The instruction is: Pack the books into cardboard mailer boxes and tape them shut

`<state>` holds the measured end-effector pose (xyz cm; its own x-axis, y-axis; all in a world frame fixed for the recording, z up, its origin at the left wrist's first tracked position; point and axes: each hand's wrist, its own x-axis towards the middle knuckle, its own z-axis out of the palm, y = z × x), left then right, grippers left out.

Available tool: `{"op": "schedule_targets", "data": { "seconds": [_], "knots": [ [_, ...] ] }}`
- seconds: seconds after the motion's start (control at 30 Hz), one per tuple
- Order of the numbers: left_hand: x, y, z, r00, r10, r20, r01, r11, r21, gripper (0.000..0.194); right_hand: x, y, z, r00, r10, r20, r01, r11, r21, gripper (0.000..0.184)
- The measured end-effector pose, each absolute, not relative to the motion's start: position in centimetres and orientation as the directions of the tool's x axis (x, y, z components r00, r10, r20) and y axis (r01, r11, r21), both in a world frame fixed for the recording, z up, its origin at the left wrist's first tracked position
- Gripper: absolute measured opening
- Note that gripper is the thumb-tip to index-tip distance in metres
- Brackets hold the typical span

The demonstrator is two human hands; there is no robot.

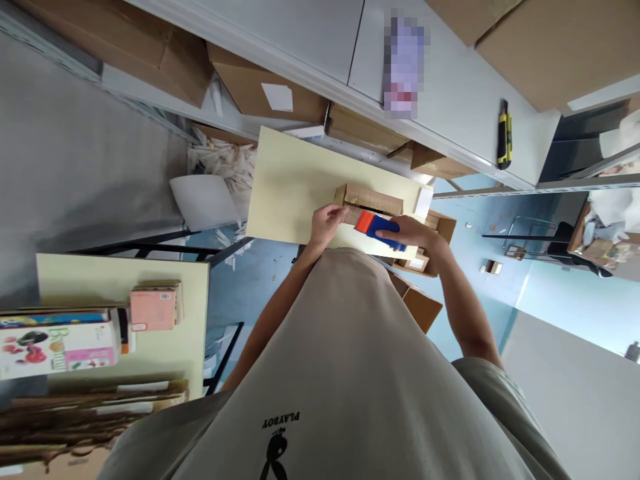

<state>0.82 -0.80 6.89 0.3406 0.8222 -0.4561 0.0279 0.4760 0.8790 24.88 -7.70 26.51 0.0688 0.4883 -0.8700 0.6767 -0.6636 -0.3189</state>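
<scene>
Cardboard box (376,198) — oblong, brown, right hand (411,231) gripping blue-orange tape dispenser (379,227)

shows a smooth, matt top on the table (295,180); looks like dull cardboard for the narrow box (375,198) on the table, smooth plastic for the tape dispenser (376,227) above it, matt cloth for the shirt (350,347) beside it.

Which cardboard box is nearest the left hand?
The long box on the pale table, right by the left hand; the other boxes sit off that tabletop.
</scene>
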Motion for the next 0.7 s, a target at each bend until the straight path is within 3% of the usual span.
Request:
{"op": "schedule_targets", "data": {
  "seconds": [0.1,0.23,0.7],
  "knots": [
    [0.6,1.0,4.7,0.251,0.857,-0.449,-0.017,0.468,0.884,0.04,27.6,-6.8,29.9,0.158,0.409,-0.899,0.698,-0.69,-0.191,0.072],
    [0.9,2.7,1.9,0.233,0.84,-0.489,-0.031,0.509,0.86,0.035,28.5,-5.7,31.8,0.218,0.41,-0.885,0.717,-0.682,-0.14,0.07],
    [3.0,1.7,-4.9,0.216,0.811,-0.544,0.052,0.547,0.835,0.036,25.3,-2.4,28.4,0.362,0.34,-0.868,0.775,-0.627,0.078,0.058]
  ]
}}
